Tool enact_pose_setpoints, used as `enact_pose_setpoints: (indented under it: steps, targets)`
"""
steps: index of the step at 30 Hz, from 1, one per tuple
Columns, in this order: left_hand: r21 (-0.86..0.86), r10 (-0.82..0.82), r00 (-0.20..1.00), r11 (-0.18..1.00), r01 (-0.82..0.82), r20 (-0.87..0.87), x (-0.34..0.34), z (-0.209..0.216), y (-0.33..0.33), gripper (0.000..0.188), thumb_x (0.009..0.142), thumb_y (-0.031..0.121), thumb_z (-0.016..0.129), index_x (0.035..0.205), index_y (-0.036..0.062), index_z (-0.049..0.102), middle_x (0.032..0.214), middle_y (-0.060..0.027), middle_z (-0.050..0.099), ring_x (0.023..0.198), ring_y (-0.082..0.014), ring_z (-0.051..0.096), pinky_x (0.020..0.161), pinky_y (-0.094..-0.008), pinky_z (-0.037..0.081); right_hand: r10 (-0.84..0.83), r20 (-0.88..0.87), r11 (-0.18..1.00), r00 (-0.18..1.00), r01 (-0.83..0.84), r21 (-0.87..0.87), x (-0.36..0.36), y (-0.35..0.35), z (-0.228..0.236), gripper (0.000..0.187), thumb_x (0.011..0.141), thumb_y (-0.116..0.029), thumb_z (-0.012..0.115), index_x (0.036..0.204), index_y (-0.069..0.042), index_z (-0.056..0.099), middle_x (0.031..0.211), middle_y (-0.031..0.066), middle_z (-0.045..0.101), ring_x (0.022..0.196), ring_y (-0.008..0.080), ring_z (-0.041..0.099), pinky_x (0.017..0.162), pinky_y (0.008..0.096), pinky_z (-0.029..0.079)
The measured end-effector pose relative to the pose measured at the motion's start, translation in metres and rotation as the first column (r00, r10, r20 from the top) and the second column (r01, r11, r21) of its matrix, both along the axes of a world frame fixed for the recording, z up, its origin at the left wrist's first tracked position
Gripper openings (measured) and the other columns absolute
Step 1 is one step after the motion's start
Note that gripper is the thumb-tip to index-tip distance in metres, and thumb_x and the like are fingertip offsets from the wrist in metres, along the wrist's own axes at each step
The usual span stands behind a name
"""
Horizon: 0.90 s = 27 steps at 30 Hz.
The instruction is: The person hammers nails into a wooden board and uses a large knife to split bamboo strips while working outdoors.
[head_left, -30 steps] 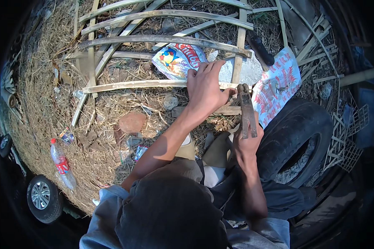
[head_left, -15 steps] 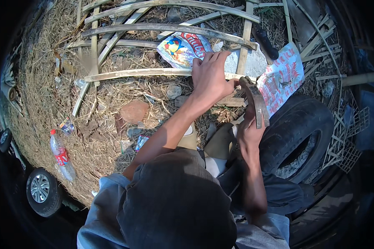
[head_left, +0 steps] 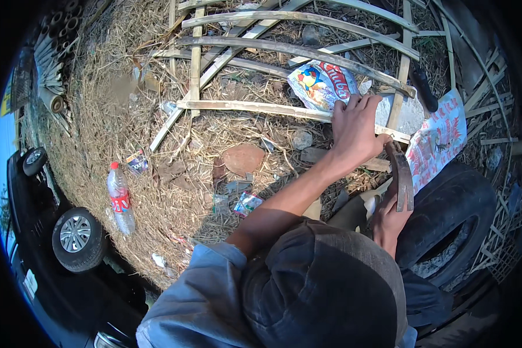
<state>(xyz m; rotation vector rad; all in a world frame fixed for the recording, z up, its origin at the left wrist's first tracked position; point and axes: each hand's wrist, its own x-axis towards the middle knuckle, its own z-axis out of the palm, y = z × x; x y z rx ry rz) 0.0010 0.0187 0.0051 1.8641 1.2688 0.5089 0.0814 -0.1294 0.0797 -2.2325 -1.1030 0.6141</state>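
My left hand [head_left: 356,130] is closed over the right end of the nearest bamboo strip [head_left: 255,108], its thumb and fingertips at the joint with a bamboo crosspiece [head_left: 403,64]. Whether a nail is pinched there cannot be made out. Below that joint, my right hand [head_left: 390,217] grips a claw hammer [head_left: 401,177] whose handle is mostly hidden. The hammer's upper end is close to my left thumb, and its curved claw points toward me. Under the crosspiece lies a pale stone block [head_left: 410,113]. Further slats form a lattice, including a long curved strip [head_left: 307,52].
A black tire [head_left: 446,203] lies at the right, below a red-and-white printed sheet [head_left: 441,142]. A dark-handled tool [head_left: 424,90] rests by the block. A colourful wrapper [head_left: 319,87], a flat reddish stone [head_left: 243,159] and a plastic bottle [head_left: 120,200] lie on straw. A car [head_left: 46,255] stands left.
The whole view has shifted, so the scene sits further right and more of the car shows at left. Both hands keep about the same places at the bamboo joint.
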Motion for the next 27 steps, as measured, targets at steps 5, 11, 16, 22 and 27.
enact_pose_setpoints:
  steps: [5,11,16,22,27]
  targets:
    - [-0.029,-0.04,0.998,0.999,0.039,-0.058,-0.002,-0.001,0.005,0.075,0.067,0.029,0.091,0.131,0.0054,0.059,0.123,-0.0109,0.067,0.121,-0.0283,0.057,0.097,-0.0471,0.036,0.036,0.008,0.999,0.999,-0.036,-0.024,0.014,-0.016,-0.034,0.008,0.095,-0.004,0.051,0.094,0.002,0.056,0.064,0.0134,0.051,0.052,0.0261,0.053,0.053,0.0369,0.043]
    - [0.001,-0.185,0.98,0.983,0.185,-0.074,-0.013,-0.003,0.006,0.089,0.069,0.031,0.09,0.143,0.0031,0.049,0.138,-0.0153,0.058,0.129,-0.0306,0.052,0.105,-0.0525,0.034,-0.078,0.008,0.989,0.997,0.076,0.129,0.017,-0.007,-0.006,0.022,0.104,-0.016,0.05,0.101,0.004,0.059,0.063,0.0084,0.05,0.055,0.0156,0.05,0.051,0.0349,0.039]
    - [0.014,-0.386,0.921,0.922,0.386,0.059,-0.016,0.008,0.012,0.102,0.079,0.039,0.084,0.159,0.0042,0.03,0.163,-0.0198,0.033,0.149,-0.0351,0.033,0.119,-0.0558,0.023,-0.187,-0.017,0.97,0.982,0.188,0.156,0.03,-0.007,0.01,0.037,0.107,-0.024,0.047,0.086,0.002,0.061,0.062,0.0075,0.05,0.053,0.0167,0.048,0.05,0.0353,0.037]
    - [-0.101,-0.236,0.888,0.949,0.297,0.394,-0.039,0.006,0.025,0.055,0.094,0.023,0.073,0.144,0.0089,0.055,0.15,-0.0121,0.054,0.14,-0.0313,0.049,0.117,-0.0447,0.035,-0.247,-0.184,0.95,0.951,0.276,0.147,0.031,-0.002,-0.002,0.033,0.108,-0.025,0.047,0.096,0.003,0.06,0.069,0.0062,0.05,0.06,0.0155,0.048,0.055,0.0349,0.039]
    - [-0.16,-0.228,0.871,0.932,0.324,0.435,-0.034,0.004,0.027,0.029,0.096,0.018,0.069,0.123,0.0054,0.069,0.134,-0.0094,0.066,0.126,-0.0247,0.058,0.107,-0.038,0.044,-0.252,-0.206,0.958,0.946,0.274,0.086,0.04,-0.016,-0.011,0.02,0.104,-0.012,0.051,0.111,0.005,0.06,0.08,0.0063,0.054,0.07,0.0152,0.048,0.062,0.0337,0.041]
